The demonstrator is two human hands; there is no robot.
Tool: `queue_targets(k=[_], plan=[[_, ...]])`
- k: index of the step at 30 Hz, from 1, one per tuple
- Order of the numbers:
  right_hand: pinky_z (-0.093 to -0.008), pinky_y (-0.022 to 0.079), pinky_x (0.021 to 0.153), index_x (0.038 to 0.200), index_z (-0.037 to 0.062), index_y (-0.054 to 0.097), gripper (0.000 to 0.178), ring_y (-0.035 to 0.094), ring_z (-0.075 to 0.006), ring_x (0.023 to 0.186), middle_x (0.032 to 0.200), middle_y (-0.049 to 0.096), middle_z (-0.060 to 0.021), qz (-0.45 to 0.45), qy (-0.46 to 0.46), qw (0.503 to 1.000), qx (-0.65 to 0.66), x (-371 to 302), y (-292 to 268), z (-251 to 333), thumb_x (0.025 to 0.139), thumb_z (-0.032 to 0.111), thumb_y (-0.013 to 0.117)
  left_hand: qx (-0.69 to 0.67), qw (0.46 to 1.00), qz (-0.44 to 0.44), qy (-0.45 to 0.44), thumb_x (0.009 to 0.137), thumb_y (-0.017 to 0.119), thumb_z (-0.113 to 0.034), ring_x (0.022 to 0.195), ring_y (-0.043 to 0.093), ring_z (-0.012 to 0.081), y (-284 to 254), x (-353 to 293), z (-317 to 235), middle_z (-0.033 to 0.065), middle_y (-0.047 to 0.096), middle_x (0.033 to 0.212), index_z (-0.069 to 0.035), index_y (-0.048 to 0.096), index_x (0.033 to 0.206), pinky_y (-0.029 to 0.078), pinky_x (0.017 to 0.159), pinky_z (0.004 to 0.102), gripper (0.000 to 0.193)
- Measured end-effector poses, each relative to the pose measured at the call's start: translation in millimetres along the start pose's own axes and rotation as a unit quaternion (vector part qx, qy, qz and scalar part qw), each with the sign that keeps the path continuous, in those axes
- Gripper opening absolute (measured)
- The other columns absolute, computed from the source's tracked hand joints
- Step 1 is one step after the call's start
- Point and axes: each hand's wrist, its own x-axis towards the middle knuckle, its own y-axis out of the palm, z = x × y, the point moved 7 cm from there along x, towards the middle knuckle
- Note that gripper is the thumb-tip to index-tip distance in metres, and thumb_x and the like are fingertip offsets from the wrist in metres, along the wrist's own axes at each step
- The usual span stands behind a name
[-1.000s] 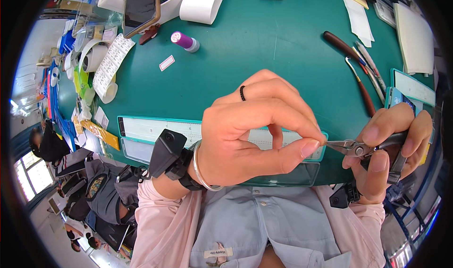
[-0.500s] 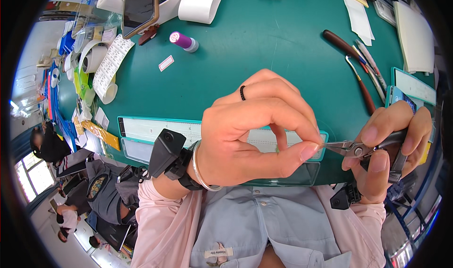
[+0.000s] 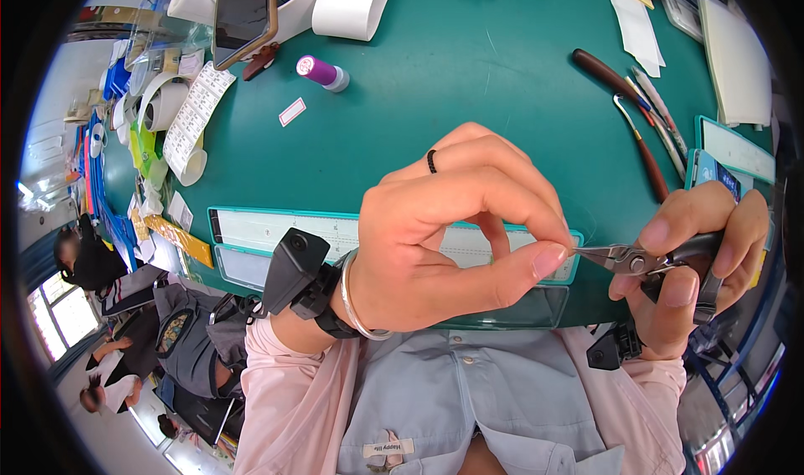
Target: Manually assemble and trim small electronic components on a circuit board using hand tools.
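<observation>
My left hand [image 3: 444,232] is closed in a pinch, its thumb and index fingertips pressed together over the teal-edged flat case [image 3: 314,230]. What lies between those fingertips is too small to name; a faint thin strand curves above them. My right hand [image 3: 703,245] is wrapped round small dark-handled pliers [image 3: 632,260]. Their narrow metal jaws point left and meet the left fingertips. Whether the jaws grip anything is hidden by the fingertips.
On the green table [image 3: 435,73] are a purple-capped tube [image 3: 322,72] and a small label [image 3: 292,112]. A hooked tool [image 3: 645,153] and pens lie at right. A phone [image 3: 244,15] and paper rolls stand at back left. People sit in the left background.
The pliers' jaws have shifted very slightly at the left fingertips, showing more of their tips. Both hands keep almost the same place. A background person at left has moved.
</observation>
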Motion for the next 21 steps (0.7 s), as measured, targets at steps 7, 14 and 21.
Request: queue_targets(k=[7, 14, 21], plan=[[-0.0218, 0.057, 0.050, 0.101, 0.0122, 0.033, 0.055, 0.066, -0.0143, 0.055, 0.101, 0.066, -0.0196, 0.005, 0.021, 0.999, 0.028, 3, 0, -2, 0.087, 0.028, 0.083, 0.001, 0.997, -0.061, -0.036, 0.081, 0.079, -0.006, 0.088, 0.061, 0.0213, -3, -1, -3, 0.0090, 0.071, 0.095, -0.003, 0.074, 0.093, 0.049, 0.077, 0.0332, 0.013], [-0.0219, 0.057, 0.052, 0.102, 0.0117, 0.032, 0.056, 0.063, -0.0138, 0.055, 0.101, 0.066, -0.0202, -0.001, 0.025, 1.000, -0.002, 1, 3, -3, 0.086, 0.027, 0.084, 0.140, 0.987, -0.013, 0.079, 0.079, 0.080, -0.003, 0.087, 0.063, 0.0209, -5, -1, -7, 0.0090, 0.072, 0.097, -0.003, 0.075, 0.098, 0.049, 0.075, 0.0321, 0.019], [-0.0232, 0.058, 0.054, 0.102, 0.0118, 0.032, 0.055, 0.061, -0.0127, 0.056, 0.098, 0.065, -0.0180, 0.009, 0.015, 0.999, -0.036, -3, 4, 0, 0.086, 0.026, 0.083, 0.183, 0.982, -0.010, 0.051, 0.081, 0.075, 0.002, 0.080, 0.063, 0.0197, -2, 0, -10, 0.0106, 0.072, 0.093, -0.001, 0.073, 0.091, 0.049, 0.068, 0.0290, 0.011]])
